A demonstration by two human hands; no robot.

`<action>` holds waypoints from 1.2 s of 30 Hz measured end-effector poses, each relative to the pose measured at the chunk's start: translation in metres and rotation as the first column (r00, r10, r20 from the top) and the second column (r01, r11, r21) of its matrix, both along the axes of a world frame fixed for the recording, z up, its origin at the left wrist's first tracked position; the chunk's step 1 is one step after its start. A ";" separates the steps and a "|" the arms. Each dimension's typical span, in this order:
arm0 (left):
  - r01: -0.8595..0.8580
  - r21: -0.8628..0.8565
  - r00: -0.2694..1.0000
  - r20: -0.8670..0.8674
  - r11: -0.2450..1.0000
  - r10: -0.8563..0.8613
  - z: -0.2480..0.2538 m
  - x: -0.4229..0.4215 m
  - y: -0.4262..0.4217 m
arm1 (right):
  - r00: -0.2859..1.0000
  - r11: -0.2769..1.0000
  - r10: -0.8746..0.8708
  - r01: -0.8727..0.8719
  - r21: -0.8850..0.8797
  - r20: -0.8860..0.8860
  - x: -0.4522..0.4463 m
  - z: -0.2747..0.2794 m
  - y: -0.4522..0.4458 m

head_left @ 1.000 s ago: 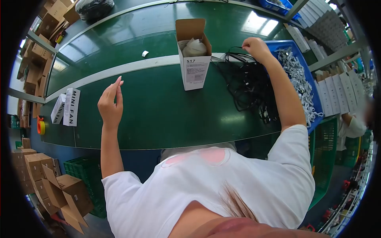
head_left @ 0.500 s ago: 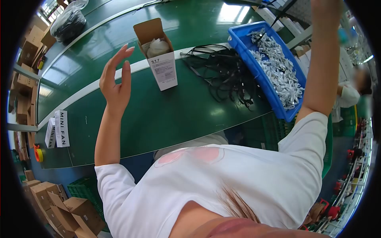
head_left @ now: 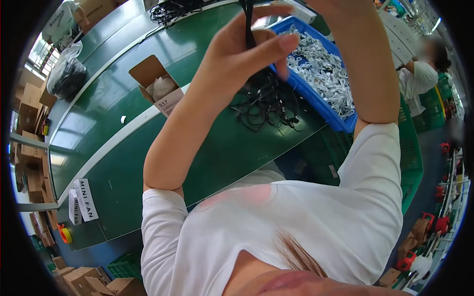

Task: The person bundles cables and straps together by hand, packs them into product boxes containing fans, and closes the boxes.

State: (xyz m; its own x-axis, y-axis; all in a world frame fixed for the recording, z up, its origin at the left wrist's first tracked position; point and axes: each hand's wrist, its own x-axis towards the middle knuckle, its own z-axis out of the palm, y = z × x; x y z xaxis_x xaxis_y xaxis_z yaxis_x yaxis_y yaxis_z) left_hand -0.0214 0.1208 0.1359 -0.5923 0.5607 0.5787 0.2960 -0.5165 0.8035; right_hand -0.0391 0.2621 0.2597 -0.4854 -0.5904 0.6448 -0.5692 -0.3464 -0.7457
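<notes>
My left hand (head_left: 242,56) is raised over the table, its fingers and thumb curled loosely around a black cord (head_left: 249,22) that runs up out of the frame. Beneath it, a tangled pile of black cords (head_left: 269,106) lies on the green table. At the top edge, my right hand (head_left: 338,7) is mostly cut off and its fingers cannot be made out. Beside the pile sits a blue bin (head_left: 316,101) full of white looped cords (head_left: 321,66). Left of my left forearm stands an open S17 box (head_left: 168,101) with a pale wrapped item (head_left: 160,88) inside.
Two MINI FAN boxes (head_left: 88,200) and a yellow tape roll (head_left: 64,233) are at the table's left end. A black bundle in clear plastic (head_left: 66,76) and more black cords (head_left: 175,11) lie farther back. Another person (head_left: 422,76) is at the right.
My left hand has moved right from beside the S17 box to the black cord. My right hand has shifted left along the top edge. The view has turned.
</notes>
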 end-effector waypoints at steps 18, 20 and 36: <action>-0.452 -0.223 0.883 -0.249 0.864 0.398 -0.054 0.030 -0.105 | 0.468 -0.133 -0.710 0.645 0.752 -0.527 -0.045 -0.279 0.202; -0.121 -0.091 0.988 0.084 0.989 0.129 -0.055 0.037 -0.108 | 0.496 -0.068 -0.716 0.650 0.757 -0.490 -0.045 -0.282 0.204; -0.335 -0.612 0.939 -0.149 0.716 0.311 -0.091 0.037 -0.072 | 0.704 0.949 -0.079 0.269 -0.163 0.705 0.024 -0.220 0.055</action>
